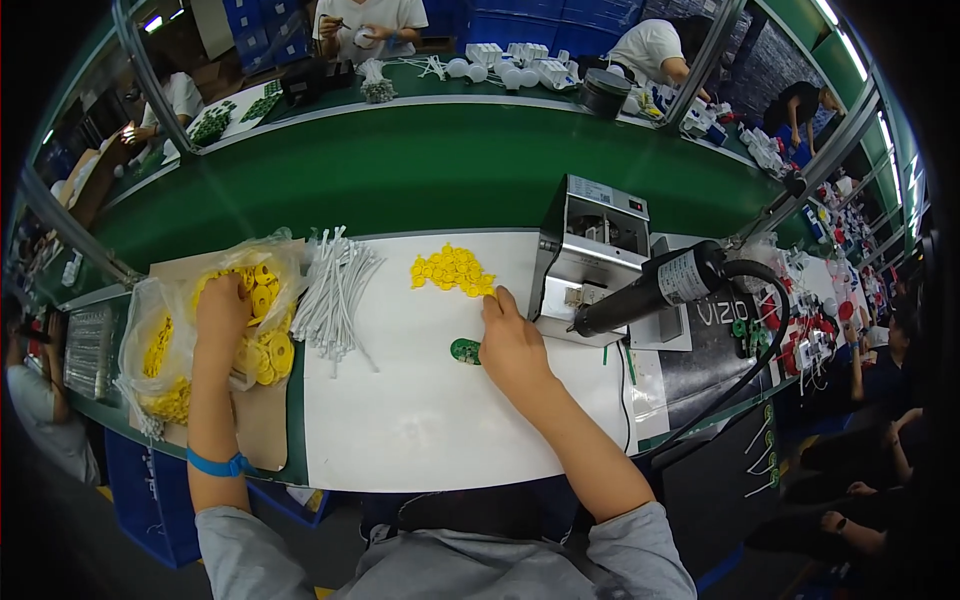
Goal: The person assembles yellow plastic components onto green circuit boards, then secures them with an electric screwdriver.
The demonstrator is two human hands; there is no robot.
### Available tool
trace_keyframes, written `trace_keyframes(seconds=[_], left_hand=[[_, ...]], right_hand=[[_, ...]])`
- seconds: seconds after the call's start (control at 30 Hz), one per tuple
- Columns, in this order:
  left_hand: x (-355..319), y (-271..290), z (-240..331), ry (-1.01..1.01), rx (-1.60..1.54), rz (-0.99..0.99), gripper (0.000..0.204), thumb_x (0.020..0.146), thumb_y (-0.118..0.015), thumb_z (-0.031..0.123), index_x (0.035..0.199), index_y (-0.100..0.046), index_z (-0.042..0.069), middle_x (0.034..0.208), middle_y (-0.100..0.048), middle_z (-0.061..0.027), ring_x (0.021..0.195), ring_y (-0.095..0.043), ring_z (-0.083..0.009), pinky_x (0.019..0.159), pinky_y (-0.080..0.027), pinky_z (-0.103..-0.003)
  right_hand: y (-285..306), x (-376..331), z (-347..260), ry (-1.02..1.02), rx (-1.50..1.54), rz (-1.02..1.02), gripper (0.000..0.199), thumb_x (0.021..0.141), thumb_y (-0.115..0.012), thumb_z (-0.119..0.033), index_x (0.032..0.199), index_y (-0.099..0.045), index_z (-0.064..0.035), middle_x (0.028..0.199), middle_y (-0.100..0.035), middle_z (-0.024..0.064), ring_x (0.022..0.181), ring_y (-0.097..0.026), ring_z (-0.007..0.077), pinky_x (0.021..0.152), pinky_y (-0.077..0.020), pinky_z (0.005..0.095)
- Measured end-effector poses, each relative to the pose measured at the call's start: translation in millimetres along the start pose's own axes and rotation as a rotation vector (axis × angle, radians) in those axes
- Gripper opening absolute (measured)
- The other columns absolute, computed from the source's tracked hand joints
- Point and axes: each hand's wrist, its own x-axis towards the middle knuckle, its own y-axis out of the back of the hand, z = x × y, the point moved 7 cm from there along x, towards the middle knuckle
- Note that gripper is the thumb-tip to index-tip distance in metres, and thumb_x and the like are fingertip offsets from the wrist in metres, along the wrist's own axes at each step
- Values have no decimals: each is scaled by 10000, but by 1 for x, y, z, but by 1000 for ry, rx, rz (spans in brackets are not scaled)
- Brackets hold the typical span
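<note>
Near the left edge of the desk [400, 425], my left hand [224, 308] dips into the bag [284, 268] and my right hand [514, 345], beside the board [464, 350], meets the yellow pile [448, 269] toward the far edge, seemingly picking, which wants light pinches, though I cannot tell either grip's hold.

White worktop [420, 430] bears yellow pieces [450, 271], white wires [333, 295], green board [464, 351]

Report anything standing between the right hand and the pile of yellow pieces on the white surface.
Nothing visible does. The right hand reaches to the near right edge of the yellow pieces; the green board lies left of the hand, off that path.
</note>
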Motion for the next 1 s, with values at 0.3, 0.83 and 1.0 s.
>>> trace_keyframes(seconds=[0.3,0.83,1.0], left_hand=[[-24,57,83,-5,-51,188,176,818,-668,60,982,-717,20,980,-719,-203,878,-695,-391,791,-566,-463],[-26,0,133,-269,-743,-110,207,891,-656,-35,1093,-686,-2,1025,-662,-163,842,-685,-328,751,-554,-365],[-25,35,153,-307,-413,345,263,889,-594,-90,1118,-690,-1,1028,-622,-177,821,-659,-382,735,-542,-390]], right_hand=[[9,-6,8,152,80,-48,219,865,-618,39,1072,-654,-23,1014,-614,110,823,-671,336,720,-576,424],[22,0,23,171,485,-82,71,920,-653,-11,987,-666,-31,964,-614,99,809,-667,331,702,-553,411],[-2,0,34,182,501,-126,68,929,-644,-7,995,-659,-15,984,-610,108,822,-665,341,716,-547,414]])
